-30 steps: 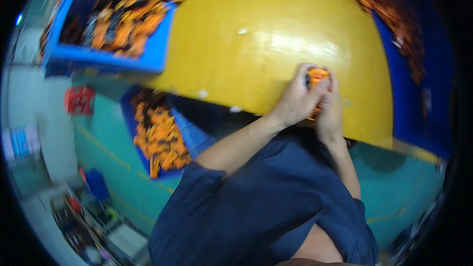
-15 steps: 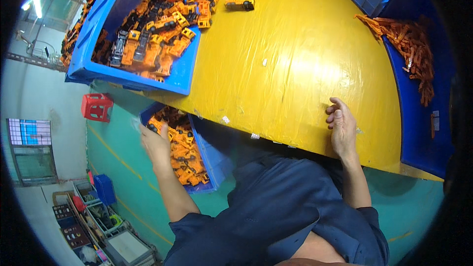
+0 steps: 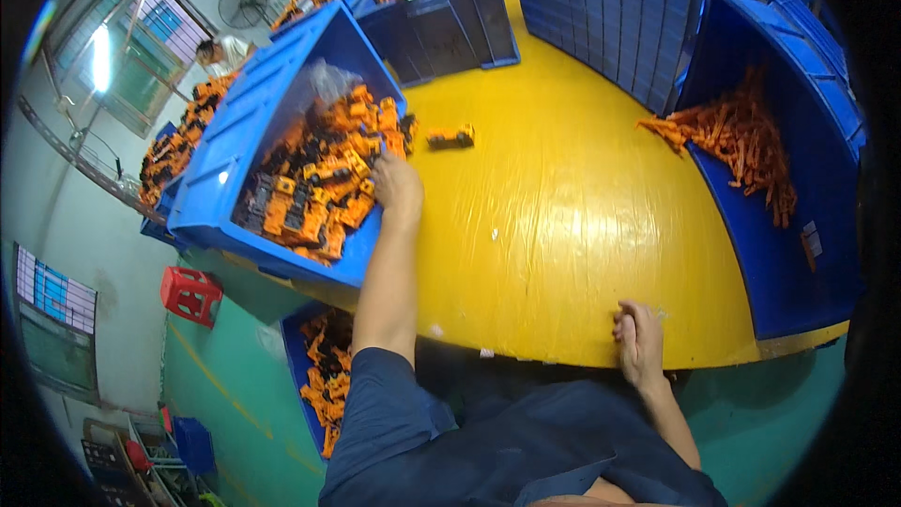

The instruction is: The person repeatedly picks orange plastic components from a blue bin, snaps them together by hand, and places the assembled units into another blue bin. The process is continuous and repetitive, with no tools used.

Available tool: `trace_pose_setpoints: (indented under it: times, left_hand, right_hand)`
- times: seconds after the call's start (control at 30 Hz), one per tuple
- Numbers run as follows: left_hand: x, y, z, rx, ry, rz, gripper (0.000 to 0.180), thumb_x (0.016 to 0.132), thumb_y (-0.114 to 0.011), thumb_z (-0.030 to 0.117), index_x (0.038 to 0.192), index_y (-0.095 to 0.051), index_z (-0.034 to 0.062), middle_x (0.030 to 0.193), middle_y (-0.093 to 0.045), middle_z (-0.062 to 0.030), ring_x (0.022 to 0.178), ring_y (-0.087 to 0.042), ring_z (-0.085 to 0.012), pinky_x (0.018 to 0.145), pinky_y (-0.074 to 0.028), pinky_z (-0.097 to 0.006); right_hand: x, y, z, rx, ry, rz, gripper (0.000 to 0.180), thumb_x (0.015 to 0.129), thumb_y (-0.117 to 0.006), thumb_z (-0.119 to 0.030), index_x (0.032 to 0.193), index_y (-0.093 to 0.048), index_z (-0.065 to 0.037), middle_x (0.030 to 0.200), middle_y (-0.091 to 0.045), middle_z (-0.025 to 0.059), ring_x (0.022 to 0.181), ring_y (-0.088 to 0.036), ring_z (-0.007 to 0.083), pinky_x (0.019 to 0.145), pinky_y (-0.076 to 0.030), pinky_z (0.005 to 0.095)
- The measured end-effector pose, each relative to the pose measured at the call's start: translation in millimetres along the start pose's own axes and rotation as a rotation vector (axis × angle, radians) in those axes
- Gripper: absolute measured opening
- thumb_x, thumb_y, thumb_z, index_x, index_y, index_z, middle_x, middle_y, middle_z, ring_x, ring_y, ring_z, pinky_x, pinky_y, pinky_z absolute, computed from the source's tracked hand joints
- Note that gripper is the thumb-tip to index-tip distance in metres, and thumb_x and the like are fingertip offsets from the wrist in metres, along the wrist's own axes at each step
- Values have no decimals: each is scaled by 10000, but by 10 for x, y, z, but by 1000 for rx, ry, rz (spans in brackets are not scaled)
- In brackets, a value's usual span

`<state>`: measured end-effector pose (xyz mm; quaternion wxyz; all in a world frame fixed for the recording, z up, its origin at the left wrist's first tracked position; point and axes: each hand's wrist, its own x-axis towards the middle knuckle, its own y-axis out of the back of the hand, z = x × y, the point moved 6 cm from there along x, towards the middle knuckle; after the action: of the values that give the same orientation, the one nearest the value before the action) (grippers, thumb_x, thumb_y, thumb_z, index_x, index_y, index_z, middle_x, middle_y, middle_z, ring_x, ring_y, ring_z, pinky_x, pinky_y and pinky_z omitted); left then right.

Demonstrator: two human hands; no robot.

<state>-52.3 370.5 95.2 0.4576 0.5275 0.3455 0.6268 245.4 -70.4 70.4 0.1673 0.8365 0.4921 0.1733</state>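
My left hand (image 3: 399, 188) reaches over the right side of a tilted blue bin (image 3: 371, 263). Its fingertips touch the heap of orange and black toy trucks (image 3: 328, 169) inside. They are partly lost among the toys, so I cannot tell whether they grip one. Low over the front edge of the yellow table (image 3: 544, 225) is my right hand (image 3: 640, 345), its fingers loosely bent and apart, with nothing visible in them. A single toy truck (image 3: 450, 138) lies on the table just right of the bin.
Slim orange parts (image 3: 751, 150) spill from a blue bin (image 3: 798, 291) on the right. Another blue bin (image 3: 432, 33) of toys stands at the back. Below the table's left edge sits a bin of toys (image 3: 324, 385). A red stool (image 3: 190, 296) stands on the green floor.
My left hand has gone from above the lower bin up to the toys in the bin on the table. My right hand stays near the front edge. The view has tilted upward.
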Motion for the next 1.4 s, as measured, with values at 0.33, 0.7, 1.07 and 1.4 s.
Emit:
trace_pose_setpoints:
  times: [0.33, 0.7, 1.07, 1.4]
  left_hand:
    - [-645, 370, -117, -374, -311, 105, 322, 976, -691, 183, 1196, -666, -52, 1027, -694, -252, 938, -674, -399, 820, -551, -495]
    - [-2584, 1185, 295, -422, -279, -248, 452, 823, -810, 106, 1196, -606, -50, 1093, -559, -225, 998, -579, -410, 864, -500, -464]
    - [-2377, 749, 418, -208, -225, -380, 570, 802, -821, 132, 1278, -572, -58, 1177, -575, -282, 1164, -535, -458, 1007, -451, -514]
    - [-2505, 765, 717, -654, -178, -340, 541, 852, -826, 142, 1259, -505, -15, 1002, -659, -216, 859, -675, -386, 782, -554, -443]
  right_hand:
    - [63, 71, -115, -72, 250, -35, 253, 992, -652, -175, 1190, -657, -18, 996, -694, 197, 892, -694, 371, 787, -563, 433]
    - [1911, 1809, 421, -553, -42, 501, 253, 995, -644, -235, 1171, -690, -60, 1044, -730, 171, 933, -705, 349, 841, -554, 499]
    - [2413, 2049, 987, -571, -270, 479, 422, 913, -755, -258, 1243, -647, -19, 1013, -761, 164, 969, -725, 369, 807, -557, 485]
    - [2519, 2011, 1325, -273, -272, 535, 483, 842, -834, -218, 1240, -651, -14, 1135, -754, 173, 995, -734, 296, 829, -580, 405]
